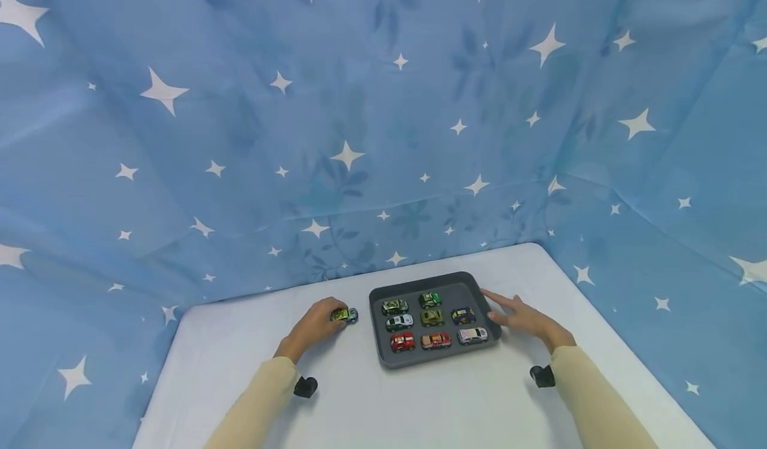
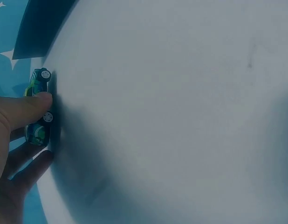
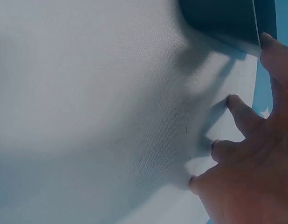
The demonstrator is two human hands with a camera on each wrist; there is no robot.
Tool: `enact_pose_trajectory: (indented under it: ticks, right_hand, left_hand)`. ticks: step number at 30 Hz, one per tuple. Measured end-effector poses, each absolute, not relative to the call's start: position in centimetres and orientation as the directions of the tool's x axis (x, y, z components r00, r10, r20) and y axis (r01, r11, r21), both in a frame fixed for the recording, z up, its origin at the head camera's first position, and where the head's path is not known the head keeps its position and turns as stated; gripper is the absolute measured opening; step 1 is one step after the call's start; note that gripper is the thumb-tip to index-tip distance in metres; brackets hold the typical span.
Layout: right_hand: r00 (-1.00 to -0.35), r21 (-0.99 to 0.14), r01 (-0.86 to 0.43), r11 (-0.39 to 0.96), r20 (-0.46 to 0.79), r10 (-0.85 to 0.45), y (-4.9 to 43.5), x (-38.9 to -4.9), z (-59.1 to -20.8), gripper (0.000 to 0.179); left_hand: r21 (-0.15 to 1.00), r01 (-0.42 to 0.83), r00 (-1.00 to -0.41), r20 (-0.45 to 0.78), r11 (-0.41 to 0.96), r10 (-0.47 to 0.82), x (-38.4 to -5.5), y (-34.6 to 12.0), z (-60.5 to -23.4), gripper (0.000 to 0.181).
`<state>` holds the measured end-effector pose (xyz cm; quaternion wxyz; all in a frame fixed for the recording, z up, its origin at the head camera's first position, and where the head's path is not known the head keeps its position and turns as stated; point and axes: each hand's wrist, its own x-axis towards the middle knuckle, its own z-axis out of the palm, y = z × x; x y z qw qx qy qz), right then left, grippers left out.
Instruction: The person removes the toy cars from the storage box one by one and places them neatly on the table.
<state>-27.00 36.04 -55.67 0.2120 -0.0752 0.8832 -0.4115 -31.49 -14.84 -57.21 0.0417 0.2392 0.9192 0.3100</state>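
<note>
My left hand [image 1: 314,328] pinches a small green and dark toy car [image 1: 344,314] just left of the grey tray [image 1: 461,294]. In the left wrist view the thumb lies along the side of the toy car [image 2: 37,134], between its two visible wheels, close over the white surface. Several toy cars stand in rough rows inside the tray, among them a red one [image 1: 403,342] and a white one [image 1: 473,336]. At the tray's right side is my right hand [image 1: 526,317], fingers spread. Its thumb touches the tray wall [image 3: 218,23] in the right wrist view, and other fingertips rest on the table.
A white cloth covers the table [image 1: 419,409]. Blue fabric with white stars [image 1: 383,102] hangs behind it and along both sides. The tray's raised rim stands between the two hands. A black wrist device [image 1: 305,387] sits under the left forearm, with another [image 1: 542,376] under the right.
</note>
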Motion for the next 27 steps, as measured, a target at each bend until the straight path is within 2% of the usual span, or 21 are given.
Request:
enact_pose_trajectory:
  ticks: [4,9,12,20,27]
  right_hand:
    - [-0.899,-0.758,0.022,0.652,-0.300,-0.319,36.2,-27.1,-56.4,0.068]
    - [-0.915,-0.770,-0.006,0.638,-0.253,-0.314,36.0,-27.2,-56.3,0.070]
    - [-0.915,-0.769,-0.068,0.636,-0.206,-0.347,36.1,-27.6,-56.1,0.064]
    - [-0.914,-0.775,-0.015,0.632,-0.246,-0.323,36.9,-26.7,-56.3,0.071]
    - [-0.901,-0.795,-0.062,0.604,-0.216,-0.376,36.4,-27.3,-56.4,0.067]
  left_hand:
    - [0.592,0.418,-0.877,0.067,0.689,0.475,-30.9,-15.1,-58.1,0.027]
    - [0.587,0.453,-0.868,0.120,0.671,0.481,-30.9,-15.1,-58.2,0.026]
    - [0.570,0.463,-0.866,0.127,0.678,0.484,-31.3,-15.1,-57.9,0.026]
    - [0.573,0.455,-0.866,0.107,0.682,0.488,-31.1,-14.1,-58.1,0.027]
    - [0.570,0.434,-0.881,0.106,0.698,0.461,-30.7,-14.8,-58.3,0.026]
